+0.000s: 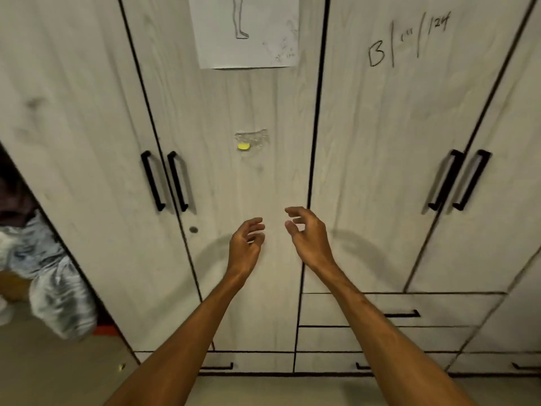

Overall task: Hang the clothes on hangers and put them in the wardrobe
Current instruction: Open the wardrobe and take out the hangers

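Note:
A pale wood-grain wardrobe fills the view, its doors closed and fitted with black bar handles. My left hand and my right hand are raised side by side in front of the middle door, below its handles. Both have loosely curled fingers and hold nothing. At the far left an opening shows grey-white patterned clothing and a darker garment above it. No hanger is in view.
A second pair of black handles sits on the right doors. Drawers with black pulls lie at lower right. A paper drawing and a yellow sticker mark the middle door. Beige floor runs along the bottom.

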